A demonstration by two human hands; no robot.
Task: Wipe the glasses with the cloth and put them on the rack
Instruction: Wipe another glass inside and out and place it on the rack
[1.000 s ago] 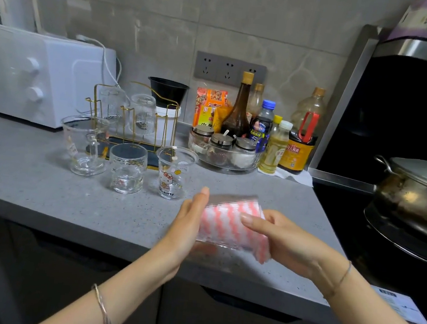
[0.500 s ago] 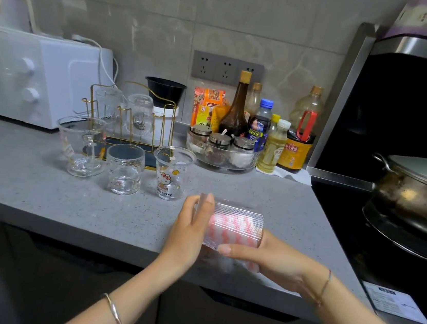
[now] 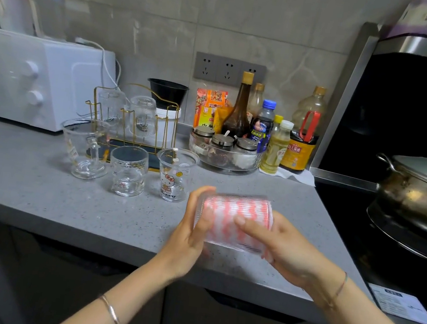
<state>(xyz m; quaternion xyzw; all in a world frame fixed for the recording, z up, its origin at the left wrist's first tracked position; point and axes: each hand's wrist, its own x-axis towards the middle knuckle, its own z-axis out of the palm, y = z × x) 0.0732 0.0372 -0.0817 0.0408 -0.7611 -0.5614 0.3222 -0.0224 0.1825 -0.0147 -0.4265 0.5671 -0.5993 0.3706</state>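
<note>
You are holding the ribbed glass (image 3: 239,202) on its side, between both hands, above the front edge of the grey worktop (image 3: 41,194). The pink-and-white cloth (image 3: 225,230) is stuffed inside it and shows through the ribbed wall. A bit of it pokes out at the end by your right palm.

Your left hand (image 3: 192,229) lies against the glass's left end. Its fingers (image 3: 203,195) are nearly straight and point upward, pressing flat and not gripping. Your right hand (image 3: 285,248) cups the other end, with its fingers (image 3: 242,222) curled across the front of the glass and holding it. The thumbs are hidden, so you cannot tell where they sit.

The gold wire rack (image 3: 154,156) stands at the back left, well apart from your hands. It carries two upturned glasses, one (image 3: 111,106) beside the other (image 3: 142,115). Three more wait upright on the worktop just in front of it:
- a handled glass (image 3: 85,148) on the left
- a short tumbler (image 3: 128,171) in the middle
- a cartoon-printed cup (image 3: 174,174) on the right, the one nearest your left hand

A white oven (image 3: 29,77) sits behind the rack to the left. Sauce bottles (image 3: 240,111) crowd the wall below the sockets, and a lidded steel pot (image 3: 418,192) rests on the hob at the right.
</note>
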